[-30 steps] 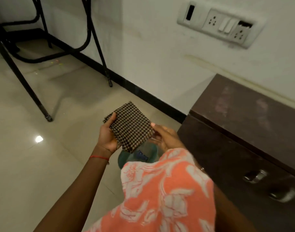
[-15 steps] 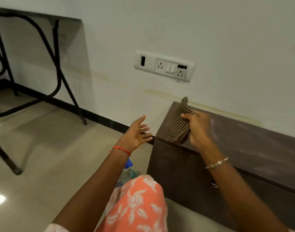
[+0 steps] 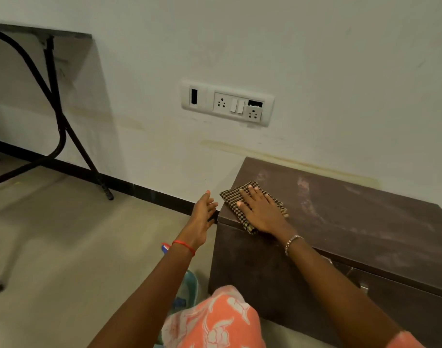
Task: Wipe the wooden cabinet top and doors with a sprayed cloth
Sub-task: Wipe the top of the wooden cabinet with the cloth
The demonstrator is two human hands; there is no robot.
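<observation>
A low dark-brown wooden cabinet (image 3: 352, 222) stands against the white wall at the right, its top dusty and streaked. A folded brown-and-cream checked cloth (image 3: 236, 197) lies on the top's near left corner. My right hand (image 3: 261, 212) lies flat on the cloth, palm down, fingers spread. My left hand (image 3: 202, 217) hovers in the air just left of the cabinet's corner, fingers apart, holding nothing. The cabinet doors with metal handles (image 3: 362, 287) show at the lower right, partly hidden by my right arm.
A spray bottle (image 3: 187, 290) stands on the tiled floor by my knee, mostly hidden behind my left arm. A black metal table frame (image 3: 56, 126) stands at the left by the wall. A socket panel (image 3: 227, 104) is on the wall above the cabinet.
One second ago both hands held the folded cloth over the floor. My right hand carried it to the cabinet and now presses it flat on the top; my left hand let go.
</observation>
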